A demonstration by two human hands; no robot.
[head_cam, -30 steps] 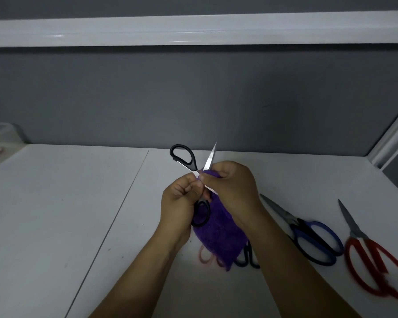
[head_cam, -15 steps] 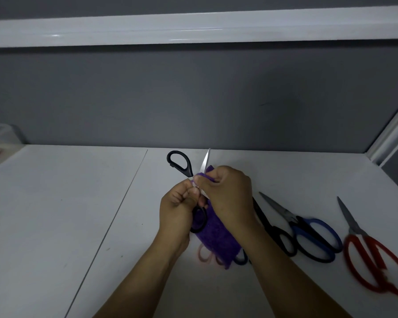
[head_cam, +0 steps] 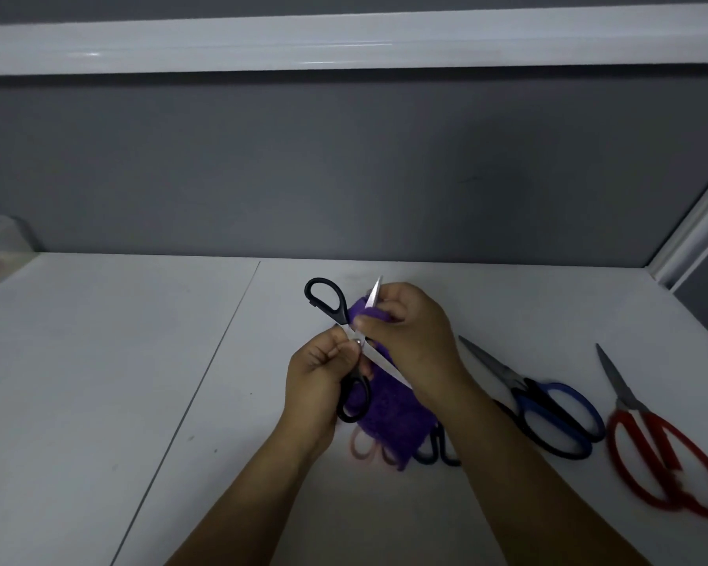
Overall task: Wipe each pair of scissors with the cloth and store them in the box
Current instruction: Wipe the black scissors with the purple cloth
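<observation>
- Working the purple cloth (head_cam: pixel 389 414) along the upper blade, your right hand (head_cam: pixel 409 332) had moved up from the pivot over the last second, so only the blade's tip showed above your fingers.
- That put you mid-wipe on the black-handled scissors (head_cam: pixel 338 312), held at the centre of the frame above the table (head_cam: pixel 99 361). I judged the first blade nearly done.
- The second blade lay bare, slanting down to the right across the hanging cloth. It showed more plainly than a second earlier and, as I read it, was yet to be wiped.
- Your left hand (head_cam: pixel 319 373) was curled, pinching the scissors just below the pivot beside the lower handle loop. The right hand was pinching the cloth round the upper blade.
- Compared with the earlier frame, the whole pair sat a little lower in the picture, and the blades were as wide apart as before.
- The blue scissors (head_cam: pixel 522 388) and the red scissors (head_cam: pixel 628 398) lay where they had been, at the right of the frame. Pink handles (head_cam: pixel 360 445) and a dark handle (head_cam: pixel 438 451) peeked from under the cloth.
- The box (head_cam: pixel 1 239) sat at the far left edge, well apart from your hands, so storing was not yet begun for this pair.
</observation>
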